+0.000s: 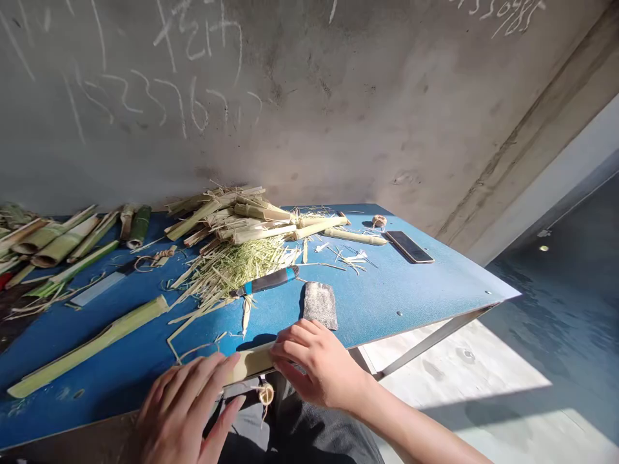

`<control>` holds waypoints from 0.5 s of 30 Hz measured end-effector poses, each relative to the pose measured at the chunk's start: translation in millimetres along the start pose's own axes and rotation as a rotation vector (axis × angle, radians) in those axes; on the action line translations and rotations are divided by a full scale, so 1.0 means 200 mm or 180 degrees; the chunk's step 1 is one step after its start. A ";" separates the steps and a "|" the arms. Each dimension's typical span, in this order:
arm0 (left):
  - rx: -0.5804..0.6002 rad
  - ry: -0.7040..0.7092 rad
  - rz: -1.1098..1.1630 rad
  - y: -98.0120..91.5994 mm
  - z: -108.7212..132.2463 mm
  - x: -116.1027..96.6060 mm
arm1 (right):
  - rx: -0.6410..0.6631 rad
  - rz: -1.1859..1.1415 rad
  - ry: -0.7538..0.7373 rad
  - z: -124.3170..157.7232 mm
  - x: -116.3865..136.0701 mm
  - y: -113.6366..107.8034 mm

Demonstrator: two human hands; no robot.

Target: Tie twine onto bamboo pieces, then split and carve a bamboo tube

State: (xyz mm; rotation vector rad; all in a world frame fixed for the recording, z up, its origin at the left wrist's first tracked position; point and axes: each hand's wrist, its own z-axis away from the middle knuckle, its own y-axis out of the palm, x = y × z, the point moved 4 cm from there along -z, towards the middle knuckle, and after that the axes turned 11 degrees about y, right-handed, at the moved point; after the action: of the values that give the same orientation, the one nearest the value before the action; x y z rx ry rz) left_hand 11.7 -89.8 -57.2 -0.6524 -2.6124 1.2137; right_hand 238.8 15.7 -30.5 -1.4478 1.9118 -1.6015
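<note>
A pale split bamboo piece [251, 363] lies across the front edge of the blue table, above my lap. My left hand [186, 406] holds its left part, fingers over the top and thumb on the near side. Around its right end my right hand [314, 364] is closed, hiding that end. Just beyond my right hand rests a worn grey square that looks like sandpaper [320, 303]. A small bamboo ring with string [265, 394] hangs below the piece. Farther in is a black and blue utility knife [271, 281], beside a tied bit of pale fibre [246, 314].
Bamboo strips [232, 216] and shavings [246, 261] are heaped by the wall. Cut bamboo tubes [53, 241] and a flat blade [99, 288] lie left, with a long bamboo slat [91, 345] nearer. A phone [410, 247] and twine roll [379, 221] sit right on the blue table [387, 296].
</note>
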 end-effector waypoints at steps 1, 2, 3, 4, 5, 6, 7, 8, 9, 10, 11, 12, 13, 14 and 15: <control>0.0018 0.0052 -0.0053 0.04 -0.04 -0.05 | -0.0036 -0.0065 0.0007 0.00 0.00 0.00; -0.0015 0.0041 -0.0030 0.06 -0.08 -0.07 | -0.0069 -0.0126 0.0026 0.00 0.00 0.00; -0.0020 0.0006 0.0011 0.07 -0.10 -0.07 | -0.0100 -0.0179 0.0054 0.00 0.00 0.00; -0.0026 -0.0043 0.0102 0.08 -0.13 -0.06 | -0.0129 -0.0227 0.0088 0.00 0.00 -0.01; -0.0002 -0.0105 0.0230 0.08 -0.15 -0.04 | -0.0153 -0.0271 0.0119 0.01 0.00 -0.01; 0.0059 -0.0169 0.0377 0.07 -0.16 -0.02 | -0.0167 -0.0312 0.0143 0.01 -0.01 -0.02; 0.0126 -0.0233 0.0531 0.06 -0.17 0.00 | -0.0172 -0.0344 0.0165 0.02 -0.01 -0.02; 0.0212 -0.0287 0.0695 0.05 -0.18 0.02 | -0.0170 -0.0363 0.0185 0.02 -0.02 -0.03; 0.0287 -0.0338 0.0846 0.05 -0.20 0.03 | -0.0166 -0.0370 0.0195 0.02 -0.03 -0.03; 0.0343 -0.0385 0.0958 0.04 -0.21 0.03 | -0.0170 -0.0366 0.0200 0.03 -0.04 -0.03; 0.0380 -0.0432 0.1018 0.05 -0.23 0.04 | -0.0182 -0.0352 0.0201 0.03 -0.05 -0.02; 0.0399 -0.0468 0.1032 0.06 -0.24 0.04 | -0.0211 -0.0330 0.0210 0.02 -0.06 -0.02; 0.0402 -0.0511 0.1002 0.07 -0.25 0.04 | -0.0267 -0.0305 0.0222 0.02 -0.07 -0.01; 0.0378 -0.0563 0.0931 0.09 -0.27 0.04 | -0.0336 -0.0278 0.0239 0.02 -0.07 -0.01; 0.0330 -0.0618 0.0838 0.10 -0.27 0.05 | -0.0397 -0.0245 0.0250 0.02 -0.06 -0.01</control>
State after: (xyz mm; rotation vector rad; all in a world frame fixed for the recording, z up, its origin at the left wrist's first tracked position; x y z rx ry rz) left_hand 28.3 -36.3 -37.8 -0.9242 -2.6567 1.5489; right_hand 248.3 23.5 -35.3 -1.5465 2.0565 -1.6213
